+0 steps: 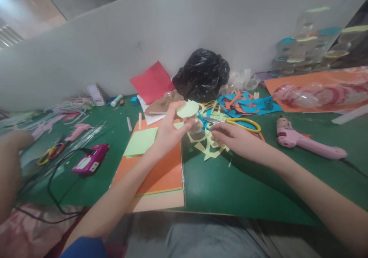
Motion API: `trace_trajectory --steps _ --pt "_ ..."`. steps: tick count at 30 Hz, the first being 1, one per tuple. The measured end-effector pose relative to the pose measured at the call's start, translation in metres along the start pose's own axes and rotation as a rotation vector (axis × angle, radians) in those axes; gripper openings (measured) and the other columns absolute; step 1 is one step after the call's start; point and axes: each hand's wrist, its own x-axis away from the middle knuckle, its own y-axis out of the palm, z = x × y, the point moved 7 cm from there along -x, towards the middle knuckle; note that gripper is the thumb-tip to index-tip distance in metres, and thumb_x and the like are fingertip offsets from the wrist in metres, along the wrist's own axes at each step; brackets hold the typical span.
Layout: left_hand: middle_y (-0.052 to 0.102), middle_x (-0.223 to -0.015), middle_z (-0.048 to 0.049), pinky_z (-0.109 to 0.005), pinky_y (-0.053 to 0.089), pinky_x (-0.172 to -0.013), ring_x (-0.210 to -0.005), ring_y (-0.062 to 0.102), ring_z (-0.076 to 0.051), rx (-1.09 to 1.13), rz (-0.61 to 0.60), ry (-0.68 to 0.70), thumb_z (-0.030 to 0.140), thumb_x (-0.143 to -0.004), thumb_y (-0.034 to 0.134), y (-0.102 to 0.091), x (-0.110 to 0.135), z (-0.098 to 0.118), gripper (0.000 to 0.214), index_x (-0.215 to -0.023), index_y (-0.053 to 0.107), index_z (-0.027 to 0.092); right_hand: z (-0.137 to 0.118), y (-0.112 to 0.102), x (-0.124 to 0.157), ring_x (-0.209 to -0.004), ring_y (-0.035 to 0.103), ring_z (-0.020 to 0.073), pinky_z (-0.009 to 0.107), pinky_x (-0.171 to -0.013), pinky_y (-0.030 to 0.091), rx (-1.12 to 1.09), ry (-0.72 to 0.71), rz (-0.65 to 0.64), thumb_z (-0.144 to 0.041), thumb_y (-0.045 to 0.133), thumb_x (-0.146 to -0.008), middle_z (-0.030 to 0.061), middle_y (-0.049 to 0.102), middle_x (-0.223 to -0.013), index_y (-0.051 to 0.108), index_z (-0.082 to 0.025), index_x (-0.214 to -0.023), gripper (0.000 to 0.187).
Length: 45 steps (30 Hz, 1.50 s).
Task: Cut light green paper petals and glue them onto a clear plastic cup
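One head-worn view, looking forward and down from above the person's chest, close over the left hand (pixel 172 131) and right hand (pixel 232 135), facing a green table (pixel 227 189) and a white partition wall (pixel 172 28) beyond, tilted slightly, with the person's lap along the bottom edge

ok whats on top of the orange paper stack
A small stack of pale green paper lies on the orange paper, with the left forearm crossing above it. Anything on the orange paper beneath that forearm and the left hand is hidden.
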Motion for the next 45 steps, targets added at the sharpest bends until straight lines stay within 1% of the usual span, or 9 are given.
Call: trace_trajectory --steps 6,10,16,20,26,32,36,39,45 --pt "0.06 -0.133 -0.0089 -0.038 0.053 -0.1 -0.119 0.061 -0.023 0.024 -0.064 0.054 0.045 -0.086 0.069 0.015 0.007 0.012 0.05 -0.128 0.051 0.025 0.004 0.027 -0.005 -0.079 0.069 0.0147 0.027 -0.078 0.057 -0.554 0.122 -0.176 -0.035 0.049 -0.101 0.0086 0.074 -0.092 0.064 -0.015 -0.094 0.026" --pt "0.06 -0.134 -0.0092 -0.04 0.054 -0.099 -0.121 0.061 -0.025 0.039 -0.09 0.052 0.044 -0.087 0.068 0.02 0.01 0.012 0.05 -0.129 0.049 0.026 0.004 0.027 -0.004 -0.079 0.07 0.0123 0.023 -0.077 0.058 -0.69 0.186 -0.193 -0.028 0.051 -0.101 0.0094 0.075 -0.093 0.067 -0.013 -0.097 0.022" --pt "0.06 -0.136 -0.0082 -0.043 0.053 -0.101 -0.123 0.06 -0.026 0.056 -0.099 0.034 0.043 -0.088 0.067 0.023 0.012 0.01 0.048 -0.13 0.048 0.028 0.009 0.027 -0.006 -0.069 0.067 0.0099 0.02 -0.069 0.057 -0.779 0.203 -0.16 -0.025 0.054 -0.1 0.0091 0.075 -0.087 0.066 -0.013 -0.09 0.021" --pt "0.06 -0.136 -0.0085 -0.044 0.054 -0.1 -0.124 0.059 -0.027 0.045 -0.114 0.012 0.044 -0.087 0.067 0.024 0.012 0.01 0.049 -0.13 0.048 0.028 0.013 0.031 -0.007 -0.07 0.068 0.01 0.02 -0.071 0.057 -0.813 0.192 -0.156 -0.025 0.055 -0.098 0.0086 0.076 -0.087 0.066 -0.013 -0.089 0.018" --pt "0.054 -0.143 -0.0093 -0.044 0.052 -0.103 -0.123 0.06 -0.025 0.072 -0.094 0.063 0.039 -0.089 0.064 0.023 0.012 0.011 0.054 -0.137 0.041 0.03 0.012 0.028 -0.007 -0.067 0.068 0.0102 0.02 -0.068 0.057 -0.815 0.199 -0.135 -0.023 0.055 -0.097 0.0084 0.075 -0.083 0.066 -0.013 -0.088 0.018" --pt "0.057 -0.131 -0.0094 -0.042 0.053 -0.097 -0.115 0.062 -0.022 0.099 -0.064 0.088 0.037 -0.092 0.059 0.02 0.01 0.006 0.047 -0.135 0.042 0.028 0.011 0.023 -0.005 -0.066 0.067 0.0105 0.021 -0.067 0.057 -0.834 0.215 -0.109 -0.023 0.059 -0.096 0.0084 0.074 -0.081 0.068 -0.012 -0.086 0.017" --pt "0.062 -0.114 -0.0069 -0.041 0.053 -0.095 -0.107 0.064 -0.019 0.111 -0.051 0.09 0.034 -0.097 0.049 0.018 0.009 0.006 0.037 -0.133 0.043 0.027 0.012 0.021 -0.005 -0.067 0.067 0.0106 0.022 -0.069 0.058 -0.847 0.194 -0.111 -0.026 0.061 -0.096 0.0079 0.074 -0.081 0.069 -0.011 -0.09 0.017" --pt "0.064 -0.106 -0.0049 -0.041 0.053 -0.094 -0.101 0.066 -0.018 0.118 -0.055 0.084 0.035 -0.098 0.047 0.018 0.009 0.006 0.037 -0.135 0.042 0.027 0.013 0.014 -0.004 -0.07 0.069 0.0121 0.023 -0.072 0.059 -0.86 0.198 -0.087 -0.029 0.064 -0.094 0.0086 0.074 -0.082 0.069 -0.013 -0.088 0.018" --pt "0.067 -0.109 -0.0065 -0.042 0.053 -0.095 -0.103 0.066 -0.018 0.115 -0.081 0.006 0.037 -0.101 0.044 0.018 0.012 -0.006 0.037 -0.137 0.041 0.027 0.027 -0.013 -0.011 -0.072 0.069 0.0134 0.024 -0.073 0.06 -0.866 0.215 0.021 -0.038 0.07 -0.09 0.0104 0.074 -0.087 0.069 -0.014 -0.086 0.024"
